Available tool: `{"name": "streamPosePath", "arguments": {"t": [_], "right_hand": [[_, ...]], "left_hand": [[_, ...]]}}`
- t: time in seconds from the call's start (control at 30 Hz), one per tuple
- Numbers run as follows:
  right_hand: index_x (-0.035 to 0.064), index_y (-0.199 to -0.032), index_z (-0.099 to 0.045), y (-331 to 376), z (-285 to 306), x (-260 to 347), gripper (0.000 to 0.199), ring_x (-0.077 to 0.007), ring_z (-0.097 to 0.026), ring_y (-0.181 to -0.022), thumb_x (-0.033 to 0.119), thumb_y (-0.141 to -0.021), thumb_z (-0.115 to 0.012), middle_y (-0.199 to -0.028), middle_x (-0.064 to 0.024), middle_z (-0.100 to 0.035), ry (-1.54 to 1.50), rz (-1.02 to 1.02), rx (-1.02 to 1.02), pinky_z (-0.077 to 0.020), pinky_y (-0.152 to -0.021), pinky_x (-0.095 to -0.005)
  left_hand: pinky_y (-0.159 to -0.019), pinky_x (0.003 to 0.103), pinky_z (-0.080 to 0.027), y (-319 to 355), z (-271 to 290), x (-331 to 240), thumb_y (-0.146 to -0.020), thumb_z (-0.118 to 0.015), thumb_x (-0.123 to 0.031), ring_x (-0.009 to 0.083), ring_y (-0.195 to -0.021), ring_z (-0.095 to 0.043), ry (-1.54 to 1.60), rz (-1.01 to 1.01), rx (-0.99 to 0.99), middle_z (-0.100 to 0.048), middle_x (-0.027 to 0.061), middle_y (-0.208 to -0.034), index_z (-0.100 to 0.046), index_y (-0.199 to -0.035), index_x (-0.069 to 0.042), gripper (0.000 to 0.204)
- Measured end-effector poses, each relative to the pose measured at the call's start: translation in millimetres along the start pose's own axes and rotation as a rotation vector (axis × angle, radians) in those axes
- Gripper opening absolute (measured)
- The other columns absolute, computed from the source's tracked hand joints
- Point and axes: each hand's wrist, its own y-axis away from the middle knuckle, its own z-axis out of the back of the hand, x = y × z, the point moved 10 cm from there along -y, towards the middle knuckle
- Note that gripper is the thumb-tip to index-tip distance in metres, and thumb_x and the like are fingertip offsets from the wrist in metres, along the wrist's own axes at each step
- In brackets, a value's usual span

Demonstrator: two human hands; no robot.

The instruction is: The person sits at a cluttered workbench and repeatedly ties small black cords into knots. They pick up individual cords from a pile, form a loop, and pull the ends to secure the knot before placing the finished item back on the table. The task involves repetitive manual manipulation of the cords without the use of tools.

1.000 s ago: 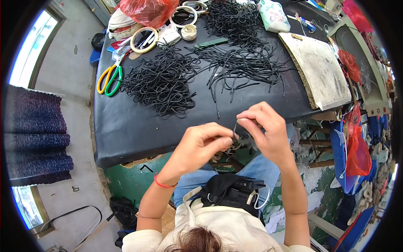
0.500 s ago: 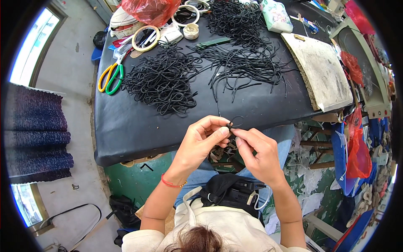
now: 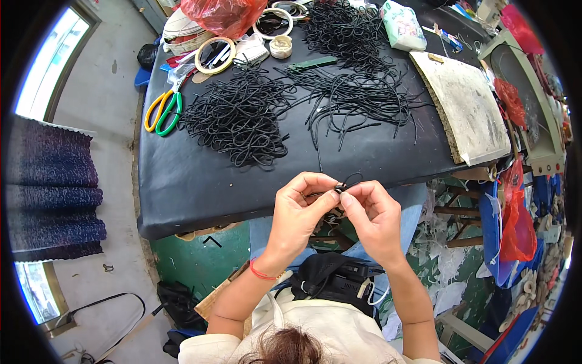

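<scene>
My left hand and my right hand meet fingertip to fingertip just in front of the near edge of the black table. Between them they pinch a short black cord that curls into a small loop above the fingers. A red band circles my left wrist. On the table beyond lie a tangled heap of looped black cords and a spread of straighter black cords.
Yellow-and-green scissors lie at the table's left. Tape rings, a red plastic bag, a small pale packet and a worn white board sit further back and right. A black pouch rests on my lap.
My hands have come closer together and dropped slightly toward my lap, fingertips now touching around the cord. The cord's loop now shows above the fingers.
</scene>
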Motion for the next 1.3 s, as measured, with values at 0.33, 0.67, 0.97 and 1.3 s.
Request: {"name": "streamPosePath", "arguments": {"t": [0.33, 0.67, 0.97, 1.3], "right_hand": [[0.0008, -0.104, -0.051, -10, 6, -9, 0.033, -0.0036, -0.052, -0.065, 0.014, -0.080, -0.069, -0.076, -0.0021, -0.056, -0.006, -0.084, -0.035, -0.0414, -0.054, -0.0181], [0.0016, -0.084, -0.057, -9, -6, -32, 0.009, -0.0035, -0.052, -0.070, 0.009, -0.085, -0.061, -0.077, -0.0001, -0.060, -0.315, -0.288, 0.130, -0.0428, -0.062, -0.0188], [0.0036, -0.084, -0.054, -8, -4, -25, 0.013, -0.0009, -0.047, -0.066, 0.014, -0.087, -0.061, -0.073, 0.0030, -0.055, -0.351, -0.208, 0.036, -0.0394, -0.057, -0.0179], [0.0032, -0.084, -0.054, -15, 5, -5, 0.013, 0.0003, -0.045, -0.060, 0.014, -0.087, -0.061, -0.069, 0.0043, -0.053, -0.257, -0.065, -0.039, -0.0373, -0.054, -0.0167]], "left_hand": [[-0.070, 0.024, -0.050, 5, 1, -7, -0.080, -0.061, -0.001, 0.0103, -0.077, -0.060, -0.257, -0.063, -0.004, -0.063, 0.0082, -0.086, -0.048, -0.096, 0.000, 0.020], [-0.074, 0.028, -0.051, 13, -33, -23, -0.075, -0.064, 0.001, 0.0178, -0.081, -0.065, -0.778, -0.057, 0.307, -0.065, 0.0132, -0.087, -0.041, -0.110, 0.001, 0.042], [-0.063, 0.021, -0.047, 13, -15, 17, -0.082, -0.064, -0.009, 0.0067, -0.072, -0.057, -0.283, 0.261, 0.199, -0.063, 0.0040, -0.081, -0.056, -0.102, 0.002, 0.024], [-0.058, 0.023, -0.046, 10, -30, -12, -0.081, -0.065, -0.009, 0.0075, -0.065, -0.056, -0.631, -0.013, 0.273, -0.064, 0.0065, -0.079, -0.062, -0.094, 0.004, 0.019]]}}
